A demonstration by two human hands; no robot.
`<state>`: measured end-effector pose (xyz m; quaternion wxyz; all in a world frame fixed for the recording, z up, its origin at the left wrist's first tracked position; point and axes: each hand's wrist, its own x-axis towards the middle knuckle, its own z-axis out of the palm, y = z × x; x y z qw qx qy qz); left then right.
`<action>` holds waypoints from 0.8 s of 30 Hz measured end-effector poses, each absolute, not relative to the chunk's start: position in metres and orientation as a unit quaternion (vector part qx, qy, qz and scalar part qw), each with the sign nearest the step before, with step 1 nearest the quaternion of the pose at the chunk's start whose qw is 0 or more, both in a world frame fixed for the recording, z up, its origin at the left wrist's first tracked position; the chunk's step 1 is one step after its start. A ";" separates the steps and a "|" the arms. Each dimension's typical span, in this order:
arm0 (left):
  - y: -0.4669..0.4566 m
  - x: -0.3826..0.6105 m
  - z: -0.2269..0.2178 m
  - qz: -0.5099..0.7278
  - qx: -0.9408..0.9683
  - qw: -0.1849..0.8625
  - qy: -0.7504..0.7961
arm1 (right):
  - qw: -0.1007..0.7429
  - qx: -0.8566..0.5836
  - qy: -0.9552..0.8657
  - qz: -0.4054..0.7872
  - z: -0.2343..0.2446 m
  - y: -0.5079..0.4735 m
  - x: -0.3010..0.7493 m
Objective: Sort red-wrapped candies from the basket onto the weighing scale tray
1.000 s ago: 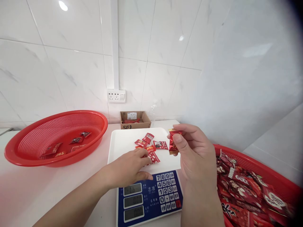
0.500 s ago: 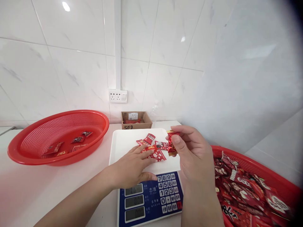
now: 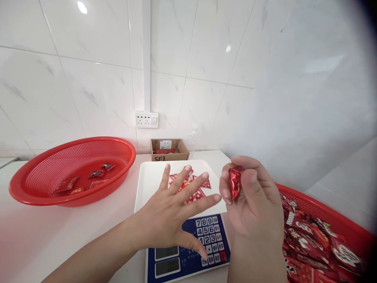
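Observation:
My right hand [image 3: 250, 196] pinches a shiny red foil-wrapped snack packet [image 3: 235, 183], held up to the right of the scale. With fingers spread wide, my left hand [image 3: 176, 200] hovers over the front of the white weighing pan [image 3: 150, 184]. Beyond those fingers several small red snack packets [image 3: 195, 195] lie on the pan, partly hidden by them. The blue keypad and display panel [image 3: 212, 236] of the digital scale sits below, and my left hand covers part of it.
A red perforated basket [image 3: 118, 153] with a few packets stands on the left. Another red basket [image 3: 321, 204], heaped with red packets, is at the right. Behind the scale are a small cardboard box [image 3: 170, 157] and a clear plastic bottle [image 3: 192, 139] by the tiled wall.
My left hand has lifted off the packets on the pan and spread its fingers. My right hand has moved right, away from the pan, with the red packet turned in its grip.

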<state>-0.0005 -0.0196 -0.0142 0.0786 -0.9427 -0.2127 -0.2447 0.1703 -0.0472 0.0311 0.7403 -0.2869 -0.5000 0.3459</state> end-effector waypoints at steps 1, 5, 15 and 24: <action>-0.021 0.000 -0.014 -0.259 -0.940 0.089 -0.202 | 0.739 -0.275 -0.496 0.364 0.032 -0.049 0.170; -0.027 -0.001 -0.011 -0.287 -0.937 0.099 -0.176 | 0.724 -0.231 -0.507 0.408 0.035 -0.057 0.163; -0.035 -0.005 0.000 -0.286 -0.947 0.061 -0.136 | 0.697 -0.150 -0.515 0.475 0.036 -0.073 0.154; -0.041 -0.007 0.006 -0.304 -0.941 -0.077 -0.130 | 0.703 -0.171 -0.515 0.460 0.036 -0.072 0.155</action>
